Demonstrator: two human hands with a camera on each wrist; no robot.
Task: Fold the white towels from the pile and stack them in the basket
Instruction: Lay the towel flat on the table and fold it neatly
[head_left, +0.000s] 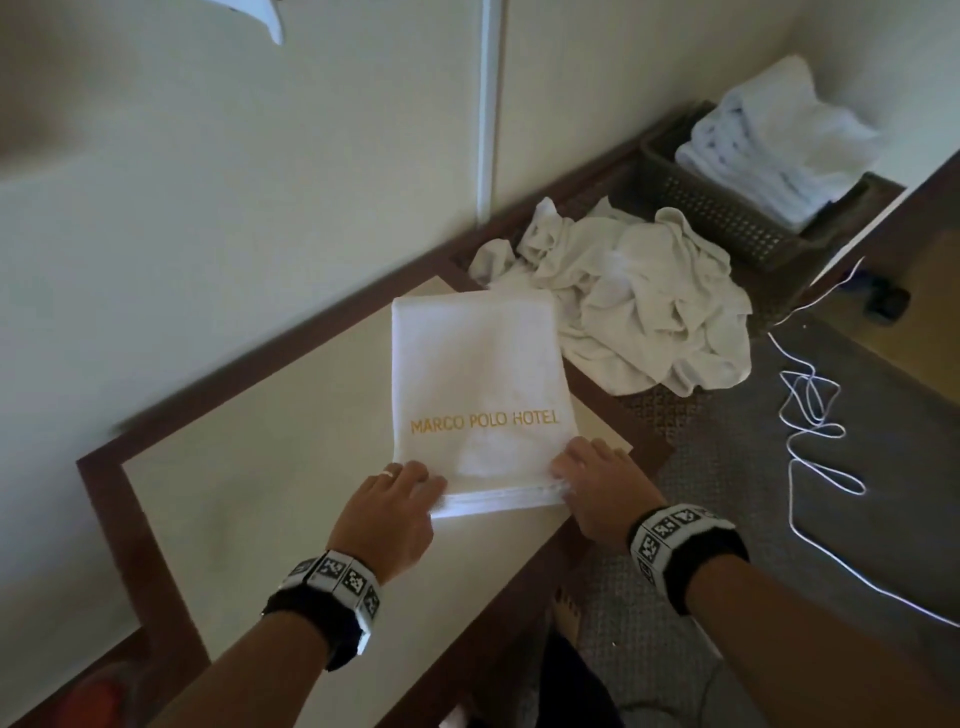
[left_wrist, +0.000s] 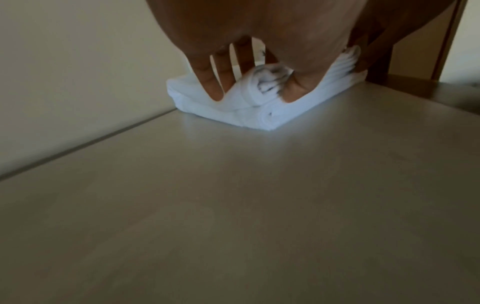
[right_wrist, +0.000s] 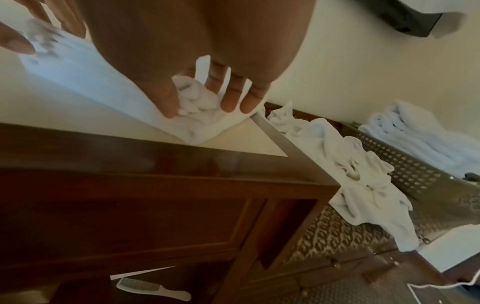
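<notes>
A folded white towel (head_left: 478, 395) with gold "MARCO POLO HOTEL" lettering lies on the cream table top (head_left: 234, 493). My left hand (head_left: 415, 486) pinches its near left corner. In the left wrist view, the thumb and fingers of that hand (left_wrist: 254, 92) bunch the upper layers of the towel (left_wrist: 262, 117). My right hand (head_left: 569, 475) pinches the near right corner, and its thumb and fingers (right_wrist: 200, 102) gather the cloth (right_wrist: 91, 67). A crumpled pile of white towels (head_left: 639, 306) lies beyond. The dark basket (head_left: 727, 218) at the far right holds a stack of folded towels (head_left: 779, 140).
The table has a dark wood frame and stands against a cream wall. A white cable (head_left: 810, 415) loops over the patterned carpet on the right. A white comb (right_wrist: 153, 288) lies low under the table. The pile (right_wrist: 350, 164) sits between the table and the basket (right_wrist: 415, 170).
</notes>
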